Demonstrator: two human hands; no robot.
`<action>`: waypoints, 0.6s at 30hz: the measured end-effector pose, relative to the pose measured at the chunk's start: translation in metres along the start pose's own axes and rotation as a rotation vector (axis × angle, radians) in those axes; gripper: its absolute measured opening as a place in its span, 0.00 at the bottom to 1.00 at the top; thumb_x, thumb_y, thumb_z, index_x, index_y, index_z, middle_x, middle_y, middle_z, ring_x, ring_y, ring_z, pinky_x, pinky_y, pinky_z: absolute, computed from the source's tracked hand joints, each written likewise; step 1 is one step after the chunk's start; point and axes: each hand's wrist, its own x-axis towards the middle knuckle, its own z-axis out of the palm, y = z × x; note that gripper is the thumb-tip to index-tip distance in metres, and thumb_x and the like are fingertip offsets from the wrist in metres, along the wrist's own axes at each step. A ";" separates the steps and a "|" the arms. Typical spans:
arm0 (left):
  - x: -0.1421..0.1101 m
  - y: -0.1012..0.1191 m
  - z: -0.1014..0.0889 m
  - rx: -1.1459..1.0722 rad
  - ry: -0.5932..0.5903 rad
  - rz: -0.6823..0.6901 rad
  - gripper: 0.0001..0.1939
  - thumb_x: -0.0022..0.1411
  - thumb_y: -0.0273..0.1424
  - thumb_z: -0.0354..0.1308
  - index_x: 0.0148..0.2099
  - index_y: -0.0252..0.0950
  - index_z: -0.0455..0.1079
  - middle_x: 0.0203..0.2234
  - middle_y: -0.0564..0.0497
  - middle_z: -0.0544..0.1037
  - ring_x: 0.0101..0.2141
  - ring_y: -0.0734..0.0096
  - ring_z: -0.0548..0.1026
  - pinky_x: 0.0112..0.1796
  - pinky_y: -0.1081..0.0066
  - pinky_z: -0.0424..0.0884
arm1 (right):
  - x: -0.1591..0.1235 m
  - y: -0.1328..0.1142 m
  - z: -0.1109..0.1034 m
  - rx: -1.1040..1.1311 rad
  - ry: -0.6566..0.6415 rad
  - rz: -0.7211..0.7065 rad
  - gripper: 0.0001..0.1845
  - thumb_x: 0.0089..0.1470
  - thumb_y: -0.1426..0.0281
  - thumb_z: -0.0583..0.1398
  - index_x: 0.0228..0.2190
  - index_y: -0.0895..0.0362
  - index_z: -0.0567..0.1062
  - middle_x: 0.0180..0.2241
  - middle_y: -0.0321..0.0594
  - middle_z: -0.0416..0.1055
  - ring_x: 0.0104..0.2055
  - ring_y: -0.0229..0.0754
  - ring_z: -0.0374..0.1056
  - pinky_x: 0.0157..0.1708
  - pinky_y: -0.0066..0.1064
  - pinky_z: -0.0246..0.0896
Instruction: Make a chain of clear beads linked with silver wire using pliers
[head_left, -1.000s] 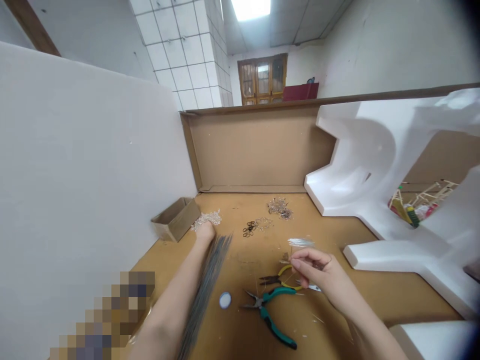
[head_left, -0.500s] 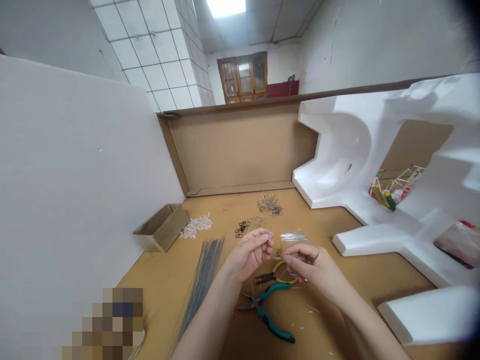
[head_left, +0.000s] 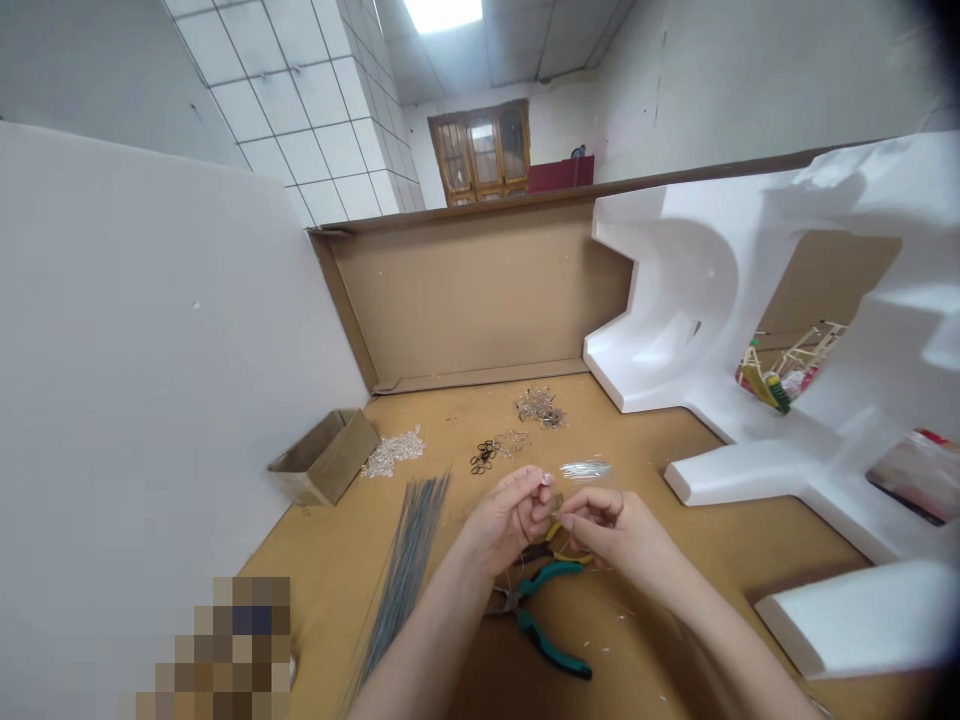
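Between thumb and fingertips of my left hand (head_left: 510, 518) is a small clear bead (head_left: 546, 479), its exact shape too small to make out. A thin wire dangles beneath that hand. Just to its right, my right hand (head_left: 622, 527) pinches with thumb and forefinger; a fine wire appears to be in it, mostly hidden. Under the hands lie yellow-handled pliers (head_left: 556, 543), partly covered, and teal-handled pliers (head_left: 553, 645) with their handles spread. Straight silver pins (head_left: 587, 469) lie beyond my right hand. Black rings (head_left: 484, 457) sit beyond my left hand.
A bundle of long grey wires (head_left: 411, 540) lies left of my forearm. Clear beads (head_left: 394, 452) are heaped beside a small cardboard box (head_left: 322, 465). Tangled wire pieces (head_left: 540, 406) sit farther back. White foam packaging (head_left: 720, 497) borders the right; a cardboard wall (head_left: 480, 295) closes the back.
My left hand has shifted slightly right and down with the bead. My right hand has come closer to it, and the fine wire shows less than before.
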 end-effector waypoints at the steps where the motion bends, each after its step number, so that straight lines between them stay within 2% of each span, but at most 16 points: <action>1: -0.001 0.000 0.001 0.005 -0.006 0.001 0.10 0.54 0.33 0.59 0.31 0.30 0.66 0.21 0.56 0.63 0.18 0.86 0.60 0.17 0.83 0.53 | 0.000 0.000 0.000 0.003 0.001 0.001 0.10 0.46 0.63 0.59 0.24 0.57 0.73 0.17 0.32 0.65 0.19 0.33 0.59 0.19 0.24 0.55; 18: 0.000 -0.006 0.004 -0.035 0.031 -0.034 0.13 0.53 0.37 0.59 0.30 0.30 0.65 0.20 0.57 0.61 0.16 0.88 0.55 0.16 0.83 0.49 | 0.001 0.002 0.001 -0.004 -0.004 0.001 0.09 0.46 0.64 0.58 0.24 0.57 0.72 0.16 0.32 0.64 0.19 0.33 0.60 0.18 0.24 0.55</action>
